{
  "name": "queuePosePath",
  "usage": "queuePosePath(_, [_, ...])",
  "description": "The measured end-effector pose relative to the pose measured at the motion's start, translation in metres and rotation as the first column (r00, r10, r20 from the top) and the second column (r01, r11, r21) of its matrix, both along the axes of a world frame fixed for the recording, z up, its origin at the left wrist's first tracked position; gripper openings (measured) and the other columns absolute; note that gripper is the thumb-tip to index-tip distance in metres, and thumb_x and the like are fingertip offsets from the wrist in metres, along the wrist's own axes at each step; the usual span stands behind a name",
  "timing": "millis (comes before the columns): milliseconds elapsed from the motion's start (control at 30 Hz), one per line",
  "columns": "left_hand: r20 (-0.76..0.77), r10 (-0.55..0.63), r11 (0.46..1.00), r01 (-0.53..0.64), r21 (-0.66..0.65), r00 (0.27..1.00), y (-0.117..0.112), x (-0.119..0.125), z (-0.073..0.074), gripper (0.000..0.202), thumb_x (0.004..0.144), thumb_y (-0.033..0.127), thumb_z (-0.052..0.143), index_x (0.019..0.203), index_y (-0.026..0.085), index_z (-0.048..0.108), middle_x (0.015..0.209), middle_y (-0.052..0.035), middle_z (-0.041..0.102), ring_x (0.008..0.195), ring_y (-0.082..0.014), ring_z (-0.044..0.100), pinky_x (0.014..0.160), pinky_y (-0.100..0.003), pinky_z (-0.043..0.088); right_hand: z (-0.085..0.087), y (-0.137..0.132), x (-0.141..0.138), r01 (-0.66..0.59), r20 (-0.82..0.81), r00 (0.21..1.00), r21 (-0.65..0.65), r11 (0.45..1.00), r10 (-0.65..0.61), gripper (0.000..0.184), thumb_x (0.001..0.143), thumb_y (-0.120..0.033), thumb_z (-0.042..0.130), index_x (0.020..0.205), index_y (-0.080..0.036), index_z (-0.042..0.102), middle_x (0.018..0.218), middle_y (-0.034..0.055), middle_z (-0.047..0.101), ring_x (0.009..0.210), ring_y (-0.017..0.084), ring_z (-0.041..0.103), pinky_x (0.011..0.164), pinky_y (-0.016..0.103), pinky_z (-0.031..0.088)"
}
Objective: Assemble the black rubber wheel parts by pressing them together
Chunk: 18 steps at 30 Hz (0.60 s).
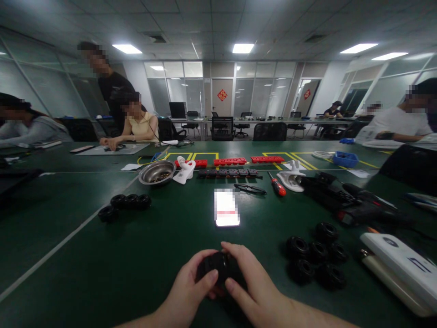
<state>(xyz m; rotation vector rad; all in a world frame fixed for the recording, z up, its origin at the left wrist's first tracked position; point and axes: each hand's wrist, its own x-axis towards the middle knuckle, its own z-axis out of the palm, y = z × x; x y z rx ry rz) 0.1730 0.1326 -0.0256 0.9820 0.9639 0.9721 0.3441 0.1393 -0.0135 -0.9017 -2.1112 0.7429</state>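
Close to me at the bottom centre, a black toy wheel (222,263) is gripped between both my hands. My left hand (191,284) wraps its left side, thumb pressed on the near face. From the right, my right hand (252,280) closes round it, with the fingers over the top and the thumb on the front. Much of the wheel is hidden by fingers. Several similar black wheels (318,251) stand in a cluster to the right of my hands. More black wheels (131,201) sit in a group at the left. A lit phone (227,208) lies just beyond my hands.
Farther back are a metal bowl (145,175) with small parts, red plastic pieces (230,161), a black strip of parts (228,173), a red-handled screwdriver (278,187) and a blue tray (345,158). A white case (403,259) stands at right. Other people sit around the table.
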Motion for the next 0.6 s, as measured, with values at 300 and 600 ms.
queuePosePath(300, [0.036,-0.051,0.999,0.051,-0.005,0.998,-0.004,0.003,0.008,0.052,0.053,0.031,0.074,0.097,0.02,0.047,0.083,-0.0012,0.06,0.064,-0.0119,0.057,0.056,-0.023,0.043,-0.005,0.007,-0.003,0.032,-0.113,0.992,-0.234,0.972,-0.06,0.038,0.078,-0.054,0.04,0.084,-0.017,0.05,0.061,-0.002,0.048,0.056,0.013,0.045,0.052,0.024,0.038])
queuePosePath(600, [0.012,0.017,1.0,-0.017,-0.023,1.0,0.002,-0.003,-0.001,0.045,0.062,0.044,0.064,0.094,0.014,0.053,0.08,-0.0039,0.06,0.058,-0.0115,0.055,0.051,-0.023,0.042,0.006,0.0,0.0,-0.053,-0.016,0.998,0.004,0.999,0.053,0.039,0.078,-0.022,0.05,0.116,-0.022,0.042,0.105,0.0073,0.049,0.095,0.019,0.047,0.082,0.033,0.04])
